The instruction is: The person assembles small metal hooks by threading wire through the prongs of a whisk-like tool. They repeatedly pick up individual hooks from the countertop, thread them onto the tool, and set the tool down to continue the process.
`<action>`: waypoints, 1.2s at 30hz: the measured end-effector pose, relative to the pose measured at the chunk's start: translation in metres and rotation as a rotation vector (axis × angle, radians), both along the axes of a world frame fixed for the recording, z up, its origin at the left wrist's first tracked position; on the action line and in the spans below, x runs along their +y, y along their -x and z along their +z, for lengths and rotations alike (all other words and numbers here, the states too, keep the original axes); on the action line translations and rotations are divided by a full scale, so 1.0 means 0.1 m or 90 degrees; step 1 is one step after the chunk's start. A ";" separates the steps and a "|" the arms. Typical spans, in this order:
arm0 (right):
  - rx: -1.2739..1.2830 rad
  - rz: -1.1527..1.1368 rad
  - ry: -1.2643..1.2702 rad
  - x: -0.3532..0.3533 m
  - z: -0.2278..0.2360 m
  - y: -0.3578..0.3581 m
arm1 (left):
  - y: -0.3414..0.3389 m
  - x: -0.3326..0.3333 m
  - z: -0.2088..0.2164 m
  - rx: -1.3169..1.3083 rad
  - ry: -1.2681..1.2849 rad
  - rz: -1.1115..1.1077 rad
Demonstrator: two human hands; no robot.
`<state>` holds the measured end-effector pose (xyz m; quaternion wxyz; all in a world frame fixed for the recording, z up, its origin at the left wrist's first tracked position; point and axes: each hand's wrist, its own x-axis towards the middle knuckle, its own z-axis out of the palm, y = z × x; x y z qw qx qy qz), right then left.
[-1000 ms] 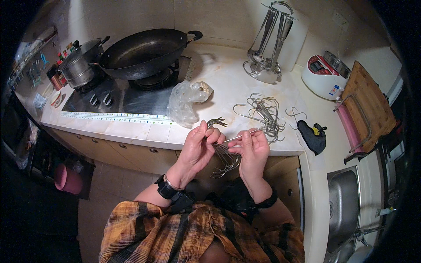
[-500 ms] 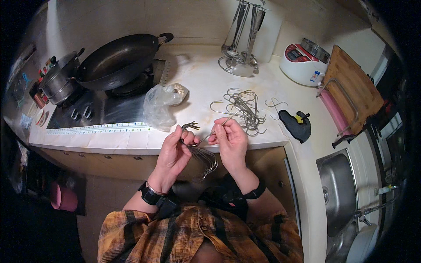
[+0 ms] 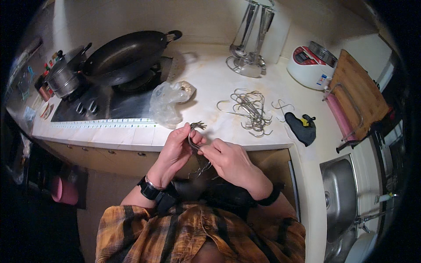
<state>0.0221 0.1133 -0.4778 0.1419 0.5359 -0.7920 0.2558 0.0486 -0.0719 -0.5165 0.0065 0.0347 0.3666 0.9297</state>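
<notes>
My left hand (image 3: 176, 148) is closed round a bundle of metal S-hooks (image 3: 198, 126), held just in front of the counter's near edge. The hook tips stick up past the fingers, and the lower curves hang below them. Against the bundle, my right hand (image 3: 234, 164) pinches an S-hook with its fingertips; most of that hook is hidden behind the fingers. On the counter beyond my hands lies a tangled pile of similar S-hooks (image 3: 251, 110). One more S-hook (image 3: 282, 105) rests apart, to the right of the pile.
A clear plastic bag (image 3: 165, 105) lies beside the gas stove (image 3: 105, 107), which bears a large wok (image 3: 127, 59) and a steel pot (image 3: 63, 81). Farther right are a dark cloth item (image 3: 301, 130), a rice cooker (image 3: 307, 70), a chopping board (image 3: 359, 94) and a sink (image 3: 340, 193).
My right hand has turned and come in against the bundle, bringing its S-hook to the hooks in my left hand. The view has shifted slightly.
</notes>
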 end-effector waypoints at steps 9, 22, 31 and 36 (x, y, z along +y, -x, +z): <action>0.258 -0.078 -0.169 0.09 0.20 -0.05 | -0.12 -0.02 0.09 0.033 0.087 0.014; 0.166 0.038 -0.246 -0.04 0.55 0.01 | -0.21 -0.15 0.00 0.074 0.044 0.001; -0.060 0.133 -0.202 -0.08 0.33 0.35 | -0.26 -0.11 0.03 0.018 -0.035 0.027; -0.152 0.109 -0.161 -0.13 0.08 0.37 | -0.23 -0.09 0.05 0.019 -0.051 0.008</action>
